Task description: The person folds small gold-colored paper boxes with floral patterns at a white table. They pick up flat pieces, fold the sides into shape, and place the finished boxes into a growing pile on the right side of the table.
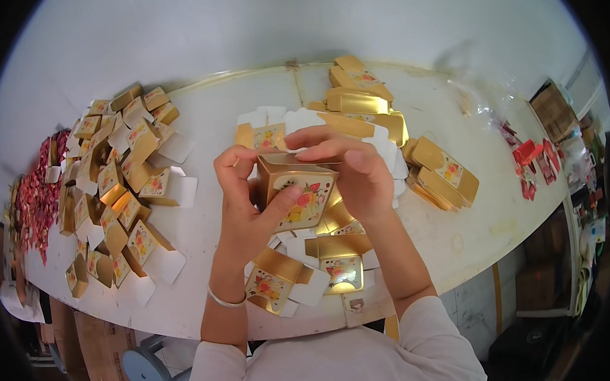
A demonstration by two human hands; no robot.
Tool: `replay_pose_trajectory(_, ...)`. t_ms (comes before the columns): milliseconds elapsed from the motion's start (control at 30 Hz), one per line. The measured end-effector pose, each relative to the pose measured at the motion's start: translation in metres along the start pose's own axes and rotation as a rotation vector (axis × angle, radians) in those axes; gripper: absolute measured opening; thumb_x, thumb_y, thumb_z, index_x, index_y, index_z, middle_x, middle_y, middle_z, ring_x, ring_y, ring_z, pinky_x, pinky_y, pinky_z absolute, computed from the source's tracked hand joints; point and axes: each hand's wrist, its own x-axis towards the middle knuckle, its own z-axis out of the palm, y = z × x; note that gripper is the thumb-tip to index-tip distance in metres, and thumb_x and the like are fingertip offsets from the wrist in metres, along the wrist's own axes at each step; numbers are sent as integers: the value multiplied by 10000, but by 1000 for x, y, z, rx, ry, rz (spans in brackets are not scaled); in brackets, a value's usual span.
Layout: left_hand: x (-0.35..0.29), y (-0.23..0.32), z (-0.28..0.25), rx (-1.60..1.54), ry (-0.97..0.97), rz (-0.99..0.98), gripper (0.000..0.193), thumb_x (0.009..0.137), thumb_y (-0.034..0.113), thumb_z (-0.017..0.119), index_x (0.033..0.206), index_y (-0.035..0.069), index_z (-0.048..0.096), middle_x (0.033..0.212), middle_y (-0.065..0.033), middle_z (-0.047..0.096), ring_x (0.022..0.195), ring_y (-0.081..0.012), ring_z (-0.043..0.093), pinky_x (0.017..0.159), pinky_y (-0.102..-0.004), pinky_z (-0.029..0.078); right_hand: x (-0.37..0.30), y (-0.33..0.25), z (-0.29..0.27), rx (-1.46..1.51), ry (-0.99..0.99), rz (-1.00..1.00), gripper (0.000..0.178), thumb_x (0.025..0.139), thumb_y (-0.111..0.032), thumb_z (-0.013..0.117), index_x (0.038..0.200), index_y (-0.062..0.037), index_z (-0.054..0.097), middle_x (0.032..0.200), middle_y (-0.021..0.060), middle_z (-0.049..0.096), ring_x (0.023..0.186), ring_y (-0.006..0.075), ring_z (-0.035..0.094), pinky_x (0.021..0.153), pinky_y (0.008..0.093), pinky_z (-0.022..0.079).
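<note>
In the middle of the view, above the table, is a gold folding carton (309,202) with a printed fruit and flower picture on its front. My left hand (243,207) grips its left side, the thumb lying across the printed face and the fingers behind. Curled over the carton's top and right edge, my right hand (362,174) has its fingers at the upper flap. The inside of the carton is hidden. Flat gold and white carton blanks (272,287) lie under and in front of both hands, and more blanks (267,132) lie just beyond them.
Many folded cartons (139,136) with raised white flaps are heaped on the left, beside red shredded filler (40,195). Stacks of flat cartons (444,174) lie to the right and at the back. Red ribbon-like pieces (531,155) lie far right. A blue stool (149,367) stands below the table.
</note>
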Motion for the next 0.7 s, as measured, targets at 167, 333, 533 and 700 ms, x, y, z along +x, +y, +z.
replay_pose_trajectory(167, 0, 13, 0, 20, -21, -36, 696, 769, 19, 629, 1296, 84, 180, 1131, -129, 443, 937, -192, 562, 704, -273, 516, -2, -6, 16, -130, 100, 60, 170, 811, -91, 602, 954, -16, 654, 1092, 99, 555, 966, 156, 535, 782, 255, 454)
replay_pose_trajectory(333, 0, 18, -1, 23, -58, -62, 605, 773, 18, 618, 1267, 63, 272, 1133, -124, 448, 949, -182, 555, 720, -266, 505, 0, -6, 11, -174, 53, 70, 185, 822, -16, 558, 982, -36, 648, 1097, 76, 556, 916, 140, 552, 743, 241, 459)
replay_pose_trajectory(533, 1, 12, 2, 5, -42, 15, 508, 794, 32, 598, 1229, 48, 337, 1132, -105, 446, 931, -151, 545, 714, -253, 500, -3, -9, 12, -247, -34, -31, 242, 829, 35, 509, 1035, -38, 614, 1114, 100, 544, 1003, 181, 524, 806, 272, 432)
replay_pose_trajectory(700, -3, 16, 1, -131, 57, -12, 344, 824, 23, 556, 1136, 59, 418, 1114, -65, 458, 881, -98, 526, 679, -213, 472, 0, -5, 21, -448, -67, -179, 205, 838, 33, 481, 1029, -1, 545, 1115, 134, 533, 1076, 254, 494, 915, 346, 383)
